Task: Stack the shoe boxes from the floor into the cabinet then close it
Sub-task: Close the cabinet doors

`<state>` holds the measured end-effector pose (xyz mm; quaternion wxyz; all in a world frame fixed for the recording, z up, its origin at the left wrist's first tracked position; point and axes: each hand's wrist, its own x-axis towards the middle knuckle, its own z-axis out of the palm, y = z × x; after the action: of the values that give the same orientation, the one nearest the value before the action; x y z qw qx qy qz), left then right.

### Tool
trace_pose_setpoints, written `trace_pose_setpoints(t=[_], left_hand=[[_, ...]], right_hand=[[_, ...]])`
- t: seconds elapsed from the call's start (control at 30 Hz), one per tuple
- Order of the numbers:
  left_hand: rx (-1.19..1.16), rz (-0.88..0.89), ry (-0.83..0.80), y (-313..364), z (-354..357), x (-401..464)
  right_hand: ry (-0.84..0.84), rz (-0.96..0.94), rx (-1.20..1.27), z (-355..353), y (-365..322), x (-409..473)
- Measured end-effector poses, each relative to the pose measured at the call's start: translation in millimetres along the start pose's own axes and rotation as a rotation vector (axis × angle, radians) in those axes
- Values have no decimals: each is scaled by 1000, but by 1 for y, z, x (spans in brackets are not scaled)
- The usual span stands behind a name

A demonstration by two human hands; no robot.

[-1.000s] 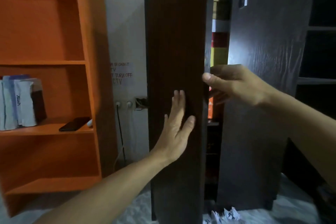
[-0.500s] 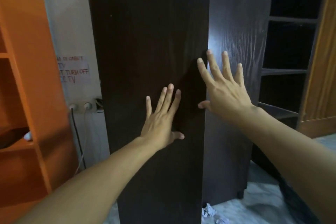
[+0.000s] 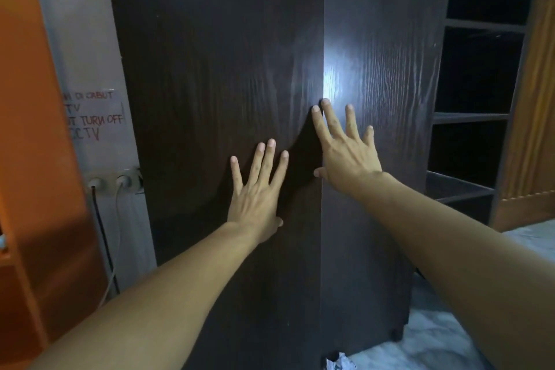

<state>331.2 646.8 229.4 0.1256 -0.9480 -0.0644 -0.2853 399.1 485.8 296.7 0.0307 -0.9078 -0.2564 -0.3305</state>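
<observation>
Both hands lie flat with straight fingers: left hand [image 3: 258, 192] on the left door [image 3: 216, 84], right hand [image 3: 345, 150] across the seam [image 3: 323, 39]. If released early, a door may swing open.

Dark wooden cabinet [image 3: 216, 69]: both doors shut, edges meeting. Left hand [image 3: 255, 198] flat on left door [image 3: 210, 39]; right hand [image 3: 345, 153] flat, fingers spread, on right door [image 3: 384, 39].

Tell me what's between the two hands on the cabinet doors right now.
In the head view, only dark door surface, a shadow and the seam where the doors meet lie between the left hand and right hand.
</observation>
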Motion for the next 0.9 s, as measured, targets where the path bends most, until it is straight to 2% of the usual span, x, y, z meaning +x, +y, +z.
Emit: trace_pose_setpoints(t=[0.17,0.37,0.5,0.67,0.9], left_hand=[[61,-34,-127,-18,22,5],[57,1,-99,-8,42,-2],[22,90,-134,14,57,-12],[-80,225,-276,50,75,-28],[-235,326,-481,111,107,-47]], right_hand=[[-165,-38,-41,36,1,15],[-242,-58,102,51,5,10],[-343,-67,117,52,19,-12],[-415,-5,129,59,49,-56],[-634,165,130,91,104,-140]])
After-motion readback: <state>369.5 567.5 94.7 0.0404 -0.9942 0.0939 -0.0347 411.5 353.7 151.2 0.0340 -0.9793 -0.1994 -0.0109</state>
